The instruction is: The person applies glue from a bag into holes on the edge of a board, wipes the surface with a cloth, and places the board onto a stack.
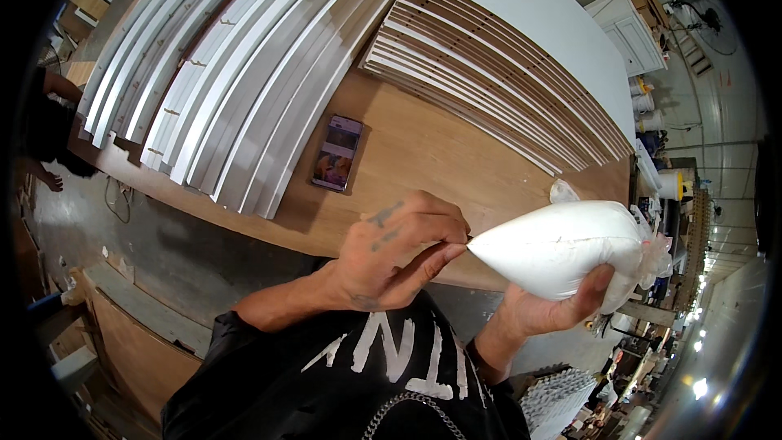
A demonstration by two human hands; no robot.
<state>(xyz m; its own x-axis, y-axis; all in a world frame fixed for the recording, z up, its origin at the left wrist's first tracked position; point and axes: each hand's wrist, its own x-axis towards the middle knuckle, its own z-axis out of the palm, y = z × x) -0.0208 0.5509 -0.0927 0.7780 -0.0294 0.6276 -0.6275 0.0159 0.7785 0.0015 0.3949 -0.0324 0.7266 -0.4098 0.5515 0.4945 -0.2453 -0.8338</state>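
Observation:
A plump, cone-shaped plastic piping bag (562, 240) full of white paste lies sideways in my right hand (550, 310). That hand cups it from below, with the thumb pressed along its side. The bag's narrow point faces left, where my left hand (399, 248) pinches it between thumb and fingertips. A small dark bit shows right at the point; I cannot make out what it is. Crumpled clear plastic (654, 257) gathers at the bag's wide end. Both hands are held over the near edge of the wooden table (407, 143).
A phone (336, 153) with a lit screen lies on the table. Long white strips (236, 90) rest at the left, and a stack of white-faced panels (505, 73) stands at the far right. Another person's hand (49, 179) shows at the left edge. White buckets (669, 186) stand at right.

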